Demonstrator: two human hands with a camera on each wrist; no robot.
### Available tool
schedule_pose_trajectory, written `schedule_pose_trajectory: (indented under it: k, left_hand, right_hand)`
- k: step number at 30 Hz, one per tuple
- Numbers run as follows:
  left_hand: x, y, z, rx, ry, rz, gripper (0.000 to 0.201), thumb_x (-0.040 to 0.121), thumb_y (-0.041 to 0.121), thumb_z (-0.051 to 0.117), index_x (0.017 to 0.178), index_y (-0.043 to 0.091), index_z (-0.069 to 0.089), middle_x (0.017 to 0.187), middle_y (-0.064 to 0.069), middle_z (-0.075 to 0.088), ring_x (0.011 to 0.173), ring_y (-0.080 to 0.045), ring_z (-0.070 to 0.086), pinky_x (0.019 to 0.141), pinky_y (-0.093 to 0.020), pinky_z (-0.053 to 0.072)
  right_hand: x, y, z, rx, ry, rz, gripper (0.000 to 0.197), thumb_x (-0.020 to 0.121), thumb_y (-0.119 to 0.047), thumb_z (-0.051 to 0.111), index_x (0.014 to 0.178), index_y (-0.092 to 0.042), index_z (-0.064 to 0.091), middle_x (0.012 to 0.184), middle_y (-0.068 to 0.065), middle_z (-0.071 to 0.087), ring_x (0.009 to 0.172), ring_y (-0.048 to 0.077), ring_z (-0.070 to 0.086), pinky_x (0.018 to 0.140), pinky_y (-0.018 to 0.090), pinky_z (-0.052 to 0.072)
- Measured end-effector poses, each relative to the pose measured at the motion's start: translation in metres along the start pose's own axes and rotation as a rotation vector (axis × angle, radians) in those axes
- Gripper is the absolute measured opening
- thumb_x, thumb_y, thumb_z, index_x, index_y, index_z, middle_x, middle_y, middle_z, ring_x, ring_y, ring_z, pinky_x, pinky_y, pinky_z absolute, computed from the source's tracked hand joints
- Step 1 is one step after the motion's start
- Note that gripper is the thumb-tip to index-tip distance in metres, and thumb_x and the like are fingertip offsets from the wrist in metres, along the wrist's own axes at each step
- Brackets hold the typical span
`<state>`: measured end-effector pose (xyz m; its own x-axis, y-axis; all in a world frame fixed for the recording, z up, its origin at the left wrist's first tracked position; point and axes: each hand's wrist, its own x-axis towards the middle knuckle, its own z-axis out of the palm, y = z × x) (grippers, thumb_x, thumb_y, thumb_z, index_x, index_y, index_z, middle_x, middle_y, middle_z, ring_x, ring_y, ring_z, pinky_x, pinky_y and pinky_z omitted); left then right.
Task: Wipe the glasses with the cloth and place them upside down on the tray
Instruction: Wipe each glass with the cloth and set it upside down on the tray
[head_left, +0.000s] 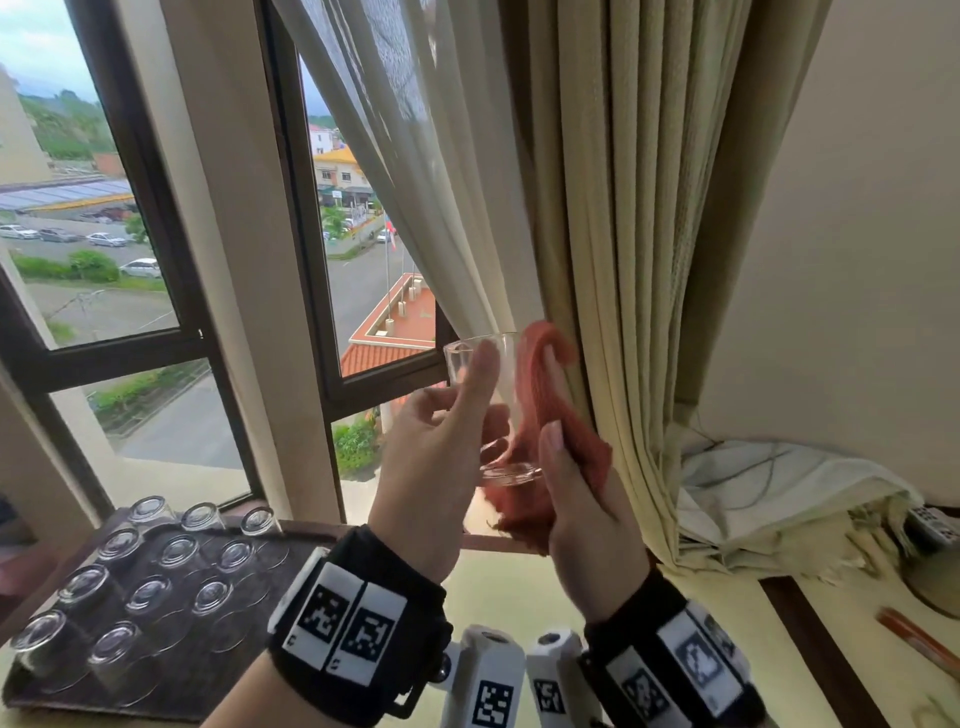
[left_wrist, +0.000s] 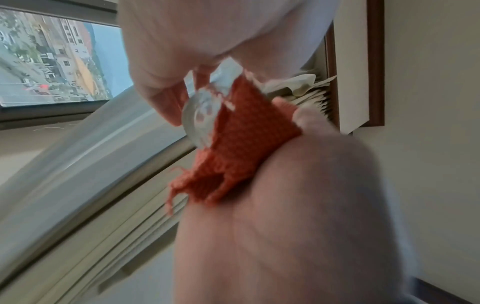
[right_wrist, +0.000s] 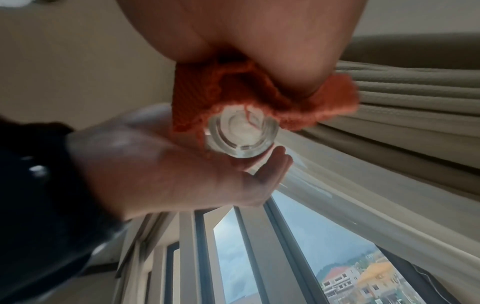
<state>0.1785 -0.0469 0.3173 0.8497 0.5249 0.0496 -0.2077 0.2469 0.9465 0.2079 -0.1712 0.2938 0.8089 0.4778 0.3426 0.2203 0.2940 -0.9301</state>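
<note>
A clear glass (head_left: 480, 410) is being held up in front of the window (head_left: 156, 234) by the left hand (head_left: 431, 462), its fingers wrapped round the side. An orange cloth (head_left: 550, 415) is being pinched in the right hand (head_left: 587, 525) and pressed against the glass's side and base, the two hands being kept close together. Eleven glasses (head_left: 150, 587) are being kept upside down in rows on the dark tray (head_left: 244, 670) at the surface's left edge, by the window.
</note>
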Motion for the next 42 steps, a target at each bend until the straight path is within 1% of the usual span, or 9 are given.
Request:
schedule_pose_trajectory:
  k: [4,8,12,15,24,28,32,38,42]
  left_hand:
    - [-0.008,0.0,0.01,0.014,-0.01,0.018,0.081,0.097,0.084,0.041,0.115,0.013,0.078,0.117,-0.019,0.077,0.115,-0.037,0.073,0.109,-0.055,0.053]
    - [-0.004,0.007,0.002,0.065,0.013,0.013,0.074,0.103,0.075,0.028,0.099,0.025,0.083,0.106,-0.008,0.082,0.107,-0.024,0.077,0.105,-0.047,0.054]
    - [0.002,0.003,-0.006,0.089,0.042,0.013,0.084,0.098,0.081,0.031,0.113,0.013,0.078,0.113,-0.022,0.075,0.103,-0.035,0.071,0.099,-0.049,0.058]
    - [-0.003,0.0,-0.001,0.119,-0.022,0.007,0.083,0.1,0.077,0.029,0.112,0.009,0.074,0.099,-0.022,0.076,0.086,-0.03,0.076,0.085,-0.047,0.065]
    - [0.008,0.008,-0.002,0.057,0.013,0.084,0.072,0.104,0.075,0.03,0.098,0.027,0.084,0.108,-0.011,0.081,0.109,-0.03,0.077,0.104,-0.053,0.056]
    - [0.01,0.006,-0.007,0.107,0.059,0.06,0.083,0.095,0.084,0.031,0.121,0.017,0.073,0.11,-0.007,0.076,0.108,-0.029,0.071,0.106,-0.055,0.056]
    - [-0.001,0.002,0.0,0.129,-0.009,0.014,0.082,0.097,0.079,0.028,0.112,0.011,0.072,0.094,-0.018,0.077,0.084,-0.029,0.077,0.084,-0.05,0.065]
    - [0.004,0.002,0.004,0.079,0.032,0.02,0.101,0.076,0.104,0.03,0.104,0.02,0.078,0.114,-0.015,0.075,0.106,-0.032,0.074,0.104,-0.062,0.056]
    - [0.013,0.013,-0.004,0.108,0.038,0.048,0.124,0.042,0.113,0.052,0.124,0.022,0.072,0.122,-0.016,0.073,0.102,-0.019,0.072,0.098,-0.049,0.06]
  right_hand:
    - [0.0,-0.004,0.004,-0.104,-0.125,-0.202,0.052,0.108,-0.047,0.046,0.159,-0.046,0.038,0.164,-0.012,0.042,0.147,0.027,0.049,0.096,0.072,0.053]
    - [-0.031,0.023,0.002,-0.322,-0.212,-0.279,0.057,0.107,-0.039,0.04,0.163,-0.043,0.03,0.173,-0.024,0.015,0.162,0.022,0.016,0.095,0.087,0.041]
    - [-0.032,0.037,0.003,-0.171,-0.136,-0.039,0.057,0.103,-0.052,0.046,0.159,-0.051,0.033,0.16,-0.007,0.048,0.125,0.016,0.067,0.073,0.048,0.065]
    - [-0.012,0.015,0.003,0.016,-0.047,0.065,0.042,0.107,-0.045,0.047,0.139,-0.022,0.062,0.098,0.006,0.078,0.068,0.011,0.073,0.05,0.023,0.053]
    - [-0.023,0.022,0.01,-0.248,-0.22,-0.235,0.054,0.108,-0.042,0.044,0.16,-0.046,0.033,0.172,-0.022,0.021,0.161,0.022,0.022,0.103,0.08,0.042]
    - [-0.029,0.033,0.009,-0.066,-0.153,-0.023,0.052,0.107,-0.044,0.046,0.157,-0.05,0.039,0.161,-0.021,0.044,0.134,0.012,0.059,0.071,0.044,0.066]
    - [-0.003,0.01,0.007,0.06,-0.05,0.067,0.044,0.104,-0.037,0.045,0.135,-0.013,0.062,0.089,0.002,0.079,0.068,0.011,0.075,0.051,0.021,0.054]
    - [-0.006,0.012,0.009,-0.055,-0.132,-0.197,0.057,0.105,-0.034,0.043,0.162,-0.033,0.037,0.167,-0.008,0.039,0.155,0.014,0.035,0.121,0.057,0.037]
    - [-0.033,0.042,0.006,-0.119,-0.184,-0.194,0.053,0.109,-0.027,0.042,0.159,-0.044,0.038,0.169,-0.009,0.037,0.154,0.017,0.038,0.122,0.057,0.035]
